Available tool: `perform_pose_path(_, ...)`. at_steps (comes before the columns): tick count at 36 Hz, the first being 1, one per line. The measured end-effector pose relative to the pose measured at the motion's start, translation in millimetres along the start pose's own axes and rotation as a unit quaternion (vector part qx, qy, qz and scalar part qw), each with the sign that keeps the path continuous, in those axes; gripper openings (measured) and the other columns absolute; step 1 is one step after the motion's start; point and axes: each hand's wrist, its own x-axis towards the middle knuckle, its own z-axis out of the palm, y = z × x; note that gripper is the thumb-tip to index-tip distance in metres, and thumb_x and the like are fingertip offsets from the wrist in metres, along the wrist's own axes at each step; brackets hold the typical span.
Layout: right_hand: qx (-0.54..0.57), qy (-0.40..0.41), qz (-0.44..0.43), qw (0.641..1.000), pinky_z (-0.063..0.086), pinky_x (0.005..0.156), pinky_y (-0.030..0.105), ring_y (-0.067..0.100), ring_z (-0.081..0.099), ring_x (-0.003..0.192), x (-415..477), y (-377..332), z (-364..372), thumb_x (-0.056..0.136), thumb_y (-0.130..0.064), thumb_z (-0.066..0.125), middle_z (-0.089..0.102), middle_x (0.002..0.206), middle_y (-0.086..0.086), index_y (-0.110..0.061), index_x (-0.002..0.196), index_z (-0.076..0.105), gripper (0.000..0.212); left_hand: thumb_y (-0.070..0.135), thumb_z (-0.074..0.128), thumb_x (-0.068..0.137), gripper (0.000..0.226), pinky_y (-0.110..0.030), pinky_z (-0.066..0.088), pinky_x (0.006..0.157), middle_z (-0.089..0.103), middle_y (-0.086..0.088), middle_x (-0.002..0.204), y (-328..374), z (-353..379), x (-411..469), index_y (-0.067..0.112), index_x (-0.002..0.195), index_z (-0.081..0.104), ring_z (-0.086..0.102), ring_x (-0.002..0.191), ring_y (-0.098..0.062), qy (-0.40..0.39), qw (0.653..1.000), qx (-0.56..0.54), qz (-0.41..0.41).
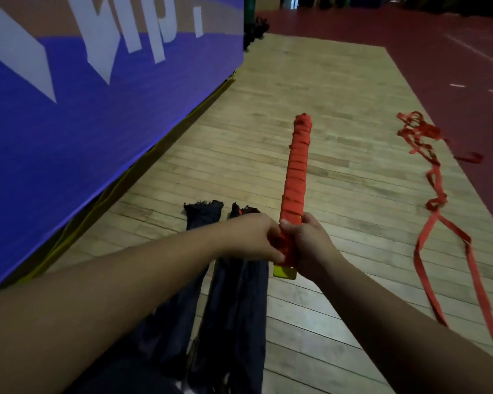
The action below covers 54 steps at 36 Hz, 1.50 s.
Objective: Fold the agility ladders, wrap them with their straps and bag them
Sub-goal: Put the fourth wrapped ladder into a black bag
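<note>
In the head view, the person holds a folded agility ladder (296,166) out in front, above the wooden floor (339,81). The bundle is long and narrow, and a red strap (299,143) is wound closely round it from the far tip down to the hands. At the near end, yellow rung ends (284,273) stick out bare below the wrapping.

Both hands are clamped on that near end and sit close together, touching or nearly so. The left hand (251,237) has its fingers curled round the red strap on the left of the bundle. The right hand (308,240) grips it from the right, with the thumb lying up along the wrapping. The far end of the bundle tilts away from the person.

Under the forearms, two dark bags (236,294) lie side by side on the floor, with their crumpled mouths pointing away. The held bundle hangs just right of them.

Well apart on the right, a second ladder (433,177) lies loose. Its red straps trail in a tangle along the edge where the wood meets a dark red floor (439,52).

On the left stands a blue banner (111,103) with large white letters, and a yellow edge runs along its foot.
</note>
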Motion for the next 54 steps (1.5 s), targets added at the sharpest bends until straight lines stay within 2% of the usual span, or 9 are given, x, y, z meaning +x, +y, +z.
perform_pose_path(5,-0.013,-0.005,0.034,0.999,0.048,0.046,0.030,0.022,0.056,0.049,30.9,28.9,22.5,0.102,0.002,0.045,0.060,0.074,0.014,-0.008,0.116,0.045,0.018,0.021,0.058,0.101,0.018,-0.022,0.057,0.068,0.075,-0.003,0.097,-71.6,-19.9,-12.3,0.014,0.111,0.071,0.073,0.083,-0.010,-0.011,0.991,-0.125,-0.040)
perform_pose_path(9,-0.061,-0.021,0.049,0.997,0.042,0.048,0.028,0.019,0.047,0.049,50.3,66.4,38.7,0.099,0.006,0.043,0.050,0.071,0.011,-0.012,0.106,0.045,0.019,0.010,0.056,0.100,0.014,-0.023,0.053,0.061,0.072,-0.012,0.085,-154.8,-10.0,-16.0,0.005,0.093,0.067,0.066,0.067,-0.015,0.114,0.942,-0.274,-0.157)
perform_pose_path(18,-0.168,-0.070,0.115,0.977,0.038,0.045,0.027,0.017,0.044,0.047,71.9,145.9,65.8,0.094,-0.024,0.061,0.049,0.065,0.006,-0.012,0.098,0.051,0.016,0.020,0.062,0.094,0.010,-0.032,0.047,0.075,0.069,-0.011,0.100,-317.8,92.7,-24.0,0.011,0.089,0.064,0.063,0.091,-0.024,0.142,0.888,-0.205,-0.386)
perform_pose_path(25,-0.238,-0.109,0.166,0.951,0.040,0.047,0.027,0.019,0.047,0.046,82.0,185.8,81.9,0.093,-0.028,0.062,0.051,0.063,0.007,-0.009,0.091,0.052,0.021,0.035,0.063,0.093,0.063,-0.050,0.036,0.108,0.006,-0.019,0.154,-363.2,146.5,-13.8,0.025,0.147,0.031,0.022,0.136,-0.041,0.146,0.844,-0.106,-0.505)
perform_pose_path(30,-0.240,-0.121,0.195,0.943,0.040,0.047,0.027,0.018,0.048,0.046,86.5,204.0,91.0,0.093,-0.031,0.062,0.052,0.062,0.005,-0.010,0.097,0.052,0.023,0.035,0.054,0.101,0.067,-0.044,0.029,0.115,0.008,-0.020,0.161,-384.0,183.3,-14.4,0.028,0.157,0.020,0.024,0.141,-0.041,0.049,0.876,-0.103,-0.469)
perform_pose_path(37,-0.253,-0.127,0.204,0.937,0.044,0.049,0.029,0.019,0.051,0.049,85.2,206.1,89.9,0.092,-0.031,0.061,0.055,0.064,0.006,-0.009,0.103,0.054,0.025,0.021,0.067,0.095,0.027,-0.029,0.047,0.074,0.068,-0.015,0.109,-388.5,188.7,-26.9,0.002,0.114,0.067,0.063,0.096,-0.026,0.210,0.880,-0.131,-0.404)
perform_pose_path(46,-0.231,-0.130,0.139,0.954,0.044,0.049,0.030,0.020,0.050,0.049,58.7,142.1,90.4,0.093,-0.025,0.064,0.054,0.068,0.009,-0.005,0.107,0.057,0.026,0.013,0.068,0.093,0.008,-0.027,0.041,0.074,0.062,-0.003,0.097,-302.3,56.7,-26.6,0.014,0.099,0.063,0.057,0.095,-0.017,0.349,0.862,-0.275,-0.245)
perform_pose_path(51,-0.194,-0.153,0.069,0.967,0.043,0.045,0.026,0.017,0.049,0.048,29.2,82.0,80.5,0.090,-0.021,0.072,0.054,0.069,0.009,-0.003,0.110,0.059,0.029,-0.002,0.062,0.094,0.020,-0.021,0.049,0.065,0.060,0.010,0.066,-212.5,-8.2,-34.1,0.017,0.100,0.057,0.061,0.066,-0.006,0.282,0.885,-0.358,-0.094)
perform_pose_path(54,-0.138,-0.165,0.025,0.976,0.041,0.045,0.025,0.017,0.046,0.050,5.0,42.3,71.5,0.088,-0.020,0.075,0.051,0.071,0.010,-0.009,0.105,0.058,0.026,0.000,0.062,0.094,0.015,-0.022,0.054,0.058,0.056,-0.010,0.085,-155.8,-37.5,-44.4,0.011,0.104,0.057,0.060,0.072,-0.014,0.199,0.882,-0.422,-0.062)
